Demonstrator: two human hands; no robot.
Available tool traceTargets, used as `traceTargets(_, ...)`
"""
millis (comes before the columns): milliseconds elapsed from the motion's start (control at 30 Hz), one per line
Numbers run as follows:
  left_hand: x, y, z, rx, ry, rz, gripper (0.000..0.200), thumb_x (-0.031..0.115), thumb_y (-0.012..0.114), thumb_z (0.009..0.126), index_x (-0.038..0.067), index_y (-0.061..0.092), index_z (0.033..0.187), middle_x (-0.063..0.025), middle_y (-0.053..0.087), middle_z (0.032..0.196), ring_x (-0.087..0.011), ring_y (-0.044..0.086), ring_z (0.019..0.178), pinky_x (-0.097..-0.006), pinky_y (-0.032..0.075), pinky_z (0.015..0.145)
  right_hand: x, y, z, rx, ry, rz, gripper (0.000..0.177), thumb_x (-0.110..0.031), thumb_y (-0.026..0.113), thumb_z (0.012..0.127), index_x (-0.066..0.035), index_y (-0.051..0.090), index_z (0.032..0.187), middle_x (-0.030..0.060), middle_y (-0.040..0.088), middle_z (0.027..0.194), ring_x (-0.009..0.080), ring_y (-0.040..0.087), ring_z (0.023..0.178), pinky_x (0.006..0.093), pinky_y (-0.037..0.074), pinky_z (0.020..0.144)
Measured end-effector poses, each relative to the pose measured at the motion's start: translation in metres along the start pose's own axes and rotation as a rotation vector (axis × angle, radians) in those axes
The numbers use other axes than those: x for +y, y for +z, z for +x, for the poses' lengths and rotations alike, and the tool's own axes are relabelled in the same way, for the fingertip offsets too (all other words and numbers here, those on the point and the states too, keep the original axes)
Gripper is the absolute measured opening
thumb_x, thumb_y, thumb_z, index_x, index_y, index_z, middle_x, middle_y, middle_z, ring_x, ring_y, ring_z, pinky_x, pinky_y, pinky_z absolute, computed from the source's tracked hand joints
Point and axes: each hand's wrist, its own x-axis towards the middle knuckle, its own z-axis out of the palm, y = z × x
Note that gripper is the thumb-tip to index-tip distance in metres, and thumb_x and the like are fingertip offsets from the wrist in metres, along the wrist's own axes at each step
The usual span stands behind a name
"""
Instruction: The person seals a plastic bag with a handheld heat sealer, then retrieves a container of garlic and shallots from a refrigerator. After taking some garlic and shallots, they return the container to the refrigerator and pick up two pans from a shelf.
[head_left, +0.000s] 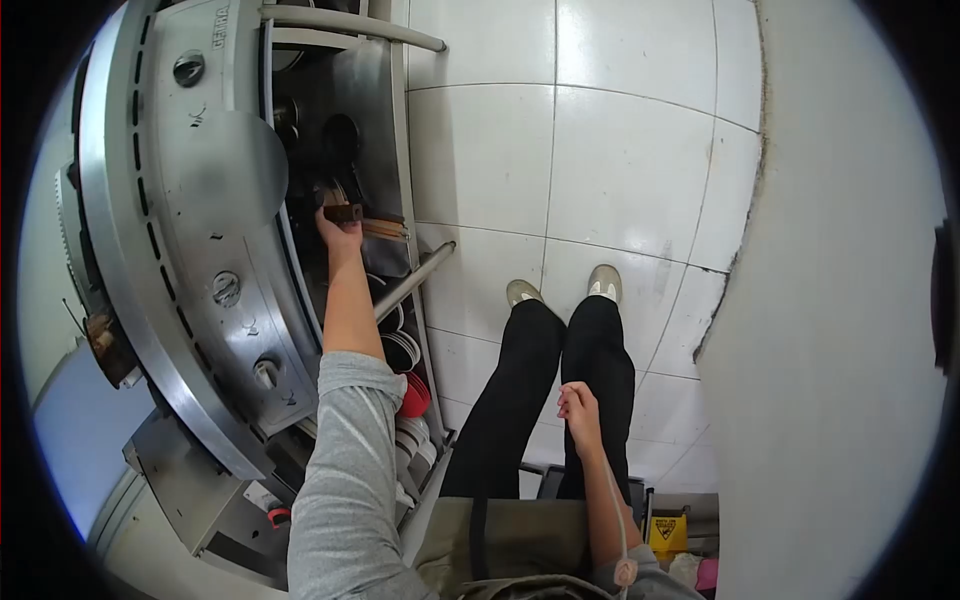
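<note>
My left hand point(338, 232) reaches into the lower shelf under the stove. Its fingers are closed around a brown square-ended piece point(343, 213), perhaps a wooden handle; the rest of it is lost in the dark of the shelf. Beside that hand lie several light wooden sticks point(385, 229). A black round-headed utensil point(341, 138) rests farther along the same metal shelf point(372, 100). My right hand point(578, 402) hangs in front of my leg, its fingers loosely curled with nothing visible in them.
The stove front point(215, 200) with its knobs overhangs the shelf. Two pale horizontal bars point(420, 280) stick out toward the aisle. Stacked bowls point(400, 350) and a red bowl point(414, 395) sit nearer me. White tiles point(490, 150) and a wall point(830, 300) lie to the right.
</note>
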Motion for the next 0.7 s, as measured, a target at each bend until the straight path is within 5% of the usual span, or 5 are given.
traceTargets(167,0.004,-0.013,0.031,0.11,0.075,-0.023,0.041,0.037,0.038,0.088,0.004,0.051,0.11,-0.0109,0.058,0.1,-0.027,0.059,0.088,-0.0393,0.051,0.073,-0.005,0.01,0.01,-0.021,0.04,0.045,0.014,-0.017,0.046,0.091,-0.006,0.055,0.089,-0.0008,0.05,0.067,0.0049,0.046,0.055,0.0184,0.039,0.052)
traceTargets(233,0.011,-0.017,0.039,-0.058,-0.143,-0.23,0.038,0.036,0.038,0.089,0.002,0.052,0.099,-0.0119,0.059,0.088,-0.0271,0.059,0.076,-0.0377,0.051,0.072,-0.012,0.01,0.013,-0.031,0.038,0.037,0.014,-0.017,0.046,0.091,-0.006,0.055,0.089,-0.0008,0.05,0.067,0.0049,0.046,0.055,0.0184,0.038,0.051)
traceTargets(433,0.001,-0.023,0.057,-0.253,-0.136,-0.372,0.03,0.032,0.037,0.091,0.006,0.047,0.078,-0.0031,0.05,0.066,-0.0157,0.052,0.059,-0.0302,0.05,0.059,-0.048,0.029,0.052,-0.002,-0.031,-0.032,0.012,-0.014,0.048,0.09,-0.006,0.056,0.086,-0.0009,0.051,0.065,0.0055,0.047,0.056,0.0203,0.039,0.053)
traceTargets(633,-0.012,-0.013,0.02,-0.516,-0.236,-0.728,0.029,0.03,0.038,0.09,0.01,0.042,0.07,-0.0002,0.043,0.06,-0.0128,0.047,0.054,-0.0266,0.046,0.054,-0.155,0.191,0.181,-0.19,-0.756,-0.458,0.016,-0.016,0.051,0.086,-0.002,0.053,0.094,0.0157,0.063,0.082,0.0287,0.061,0.075,0.0345,0.047,0.069)
traceTargets(700,-0.013,-0.008,0.015,-0.564,-0.245,-0.84,0.028,0.028,0.039,0.09,0.01,0.042,0.068,0.0002,0.042,0.059,-0.012,0.046,0.053,-0.0262,0.045,0.053,-0.203,0.273,0.181,-0.366,-0.796,-0.493,0.024,-0.022,0.054,0.084,-0.002,0.051,0.096,0.0198,0.062,0.082,0.034,0.061,0.079,0.0411,0.047,0.072)
